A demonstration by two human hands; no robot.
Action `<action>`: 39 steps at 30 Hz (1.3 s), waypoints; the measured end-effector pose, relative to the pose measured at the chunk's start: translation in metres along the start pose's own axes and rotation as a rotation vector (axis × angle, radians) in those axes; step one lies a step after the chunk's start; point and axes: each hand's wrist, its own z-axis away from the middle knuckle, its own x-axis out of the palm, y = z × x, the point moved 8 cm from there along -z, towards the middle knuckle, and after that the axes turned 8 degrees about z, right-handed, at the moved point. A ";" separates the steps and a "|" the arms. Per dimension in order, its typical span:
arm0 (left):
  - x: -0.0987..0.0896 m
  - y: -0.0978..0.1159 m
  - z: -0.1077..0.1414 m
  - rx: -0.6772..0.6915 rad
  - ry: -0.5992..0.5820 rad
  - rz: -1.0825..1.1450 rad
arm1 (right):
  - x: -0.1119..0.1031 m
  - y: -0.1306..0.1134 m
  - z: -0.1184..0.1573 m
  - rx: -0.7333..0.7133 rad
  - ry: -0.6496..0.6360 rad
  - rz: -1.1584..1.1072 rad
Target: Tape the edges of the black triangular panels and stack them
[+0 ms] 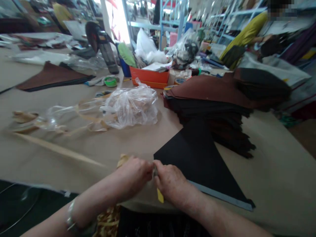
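Standing at the edge of this cluttered workroom, I can see blue metal shelving (pixel 170 23) crammed with goods at the far end, and a long work table covered in tan paper (pixel 74 154) running through the middle. On the table's right side sits a tall, ragged stack of dark brown and black cut sheets (pixel 212 98), and a single black triangular panel (pixel 197 154) with a pale blue-grey edge lies flat in front of it. Farther left lies a brown triangular piece (pixel 51 77). An orange box (pixel 148 77) stands beyond a crumpled clear plastic bag (pixel 130 107) stuffed with tan strips, and a long tan strip (pixel 59 149) lies loose on the paper nearer the person. A patterned gold bundle (pixel 108 222) sits at the table's near edge, below the person's arms. The left hand (pixel 132 177), with a silver bracelet (pixel 70 215) at its wrist, and the right hand (pixel 172 186) are close together, knuckles almost meeting, closed around a narrow yellow strip (pixel 160 196). That strip sits between the hands, just left of the black panel's edge, with its tip hanging below them. The fingers themselves are mostly hidden, so I can't make out the exact grip.
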 end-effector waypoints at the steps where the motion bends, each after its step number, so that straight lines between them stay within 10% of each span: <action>1: 0.002 0.007 0.003 0.025 -0.021 0.063 | 0.000 -0.001 0.000 -0.013 0.001 -0.007; 6: 0.002 -0.005 0.013 -0.147 0.090 0.404 | -0.033 0.031 0.015 -0.027 0.127 -0.263; 13: 0.026 0.000 -0.005 0.078 0.329 0.299 | -0.085 0.192 0.069 0.318 0.428 -0.936; 17: 0.044 0.009 -0.012 0.070 0.332 0.173 | -0.085 0.241 0.077 0.433 0.461 -0.746; 31: 0.040 0.019 -0.005 0.023 0.395 0.039 | -0.079 0.268 0.043 0.608 0.299 -0.284; 39: 0.044 0.057 -0.008 0.127 0.313 0.151 | -0.033 0.247 0.148 0.608 0.122 -0.305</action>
